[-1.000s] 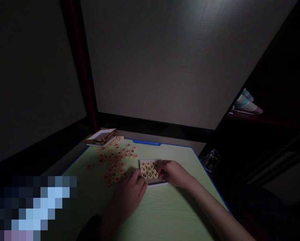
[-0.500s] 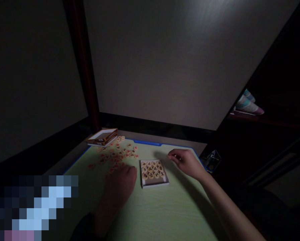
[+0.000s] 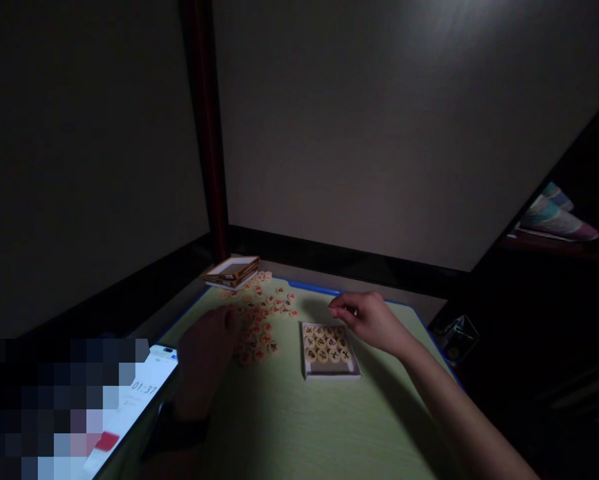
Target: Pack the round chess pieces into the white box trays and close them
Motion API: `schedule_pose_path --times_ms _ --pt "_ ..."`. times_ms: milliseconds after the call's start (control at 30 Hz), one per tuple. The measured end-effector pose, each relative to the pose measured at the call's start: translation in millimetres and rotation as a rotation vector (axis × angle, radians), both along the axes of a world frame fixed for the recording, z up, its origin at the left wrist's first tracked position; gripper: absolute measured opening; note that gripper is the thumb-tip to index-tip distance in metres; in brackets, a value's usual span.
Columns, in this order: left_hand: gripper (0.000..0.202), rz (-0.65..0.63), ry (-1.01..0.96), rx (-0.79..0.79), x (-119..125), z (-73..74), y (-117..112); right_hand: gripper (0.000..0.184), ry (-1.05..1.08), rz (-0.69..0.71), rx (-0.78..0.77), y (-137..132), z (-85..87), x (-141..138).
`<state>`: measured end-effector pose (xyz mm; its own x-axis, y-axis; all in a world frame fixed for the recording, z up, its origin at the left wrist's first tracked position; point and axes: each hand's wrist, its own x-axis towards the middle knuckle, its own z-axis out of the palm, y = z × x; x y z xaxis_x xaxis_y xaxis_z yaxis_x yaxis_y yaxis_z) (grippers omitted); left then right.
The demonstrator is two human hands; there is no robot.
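A shallow square box (image 3: 332,376) lies on the green table (image 3: 289,427), with rows of round wooden Chinese chess pieces (image 3: 321,343) marked in black. Its front strip shows bare bottom. My right hand (image 3: 374,323) hovers above the box's back edge, thumb and fingers pinched together; whatever is between the fingertips is too small to make out. At the left, my left hand (image 3: 207,347) is low by a loose scatter of chess pieces (image 3: 267,309) with red and black marks. Its back faces me and the fingers are mostly hidden in shadow.
Stacked shallow box parts (image 3: 234,270) stand at the table's back left corner. A lit phone (image 3: 147,380) showing a timer is at the lower left, partly pixelated. A wall (image 3: 354,147) rises behind the table. Shoes (image 3: 559,217) sit on a shelf at the right.
The view has swung left. My left hand has moved left and away from the box to the scattered pieces. My right hand has shifted left relative to the box, over its back edge.
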<state>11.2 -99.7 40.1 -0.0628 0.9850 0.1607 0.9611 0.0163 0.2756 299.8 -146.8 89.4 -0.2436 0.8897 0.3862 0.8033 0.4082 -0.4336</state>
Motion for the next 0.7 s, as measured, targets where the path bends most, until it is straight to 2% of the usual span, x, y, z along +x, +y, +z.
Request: schedule_pose_path --times_ms 133,300,467,700 --pt "0.044 -0.063 -0.049 -0.042 -7 -17.0 11 0.02 -0.138 0.078 -0.119 54 -5.8 -33" --pt "0.035 -0.31 -0.081 -0.031 -2 -32.4 12 0.031 -0.339 0.24 -0.244 102 -19.7 -89" --pt "0.03 -0.335 -0.008 -0.066 6 -37.5 9 0.033 -0.476 0.28 -0.258 117 -31.1 -122" --pt "0.03 -0.229 -0.045 -0.111 6 -40.3 16 0.034 -0.41 0.308 -0.275 118 -40.4 -119"
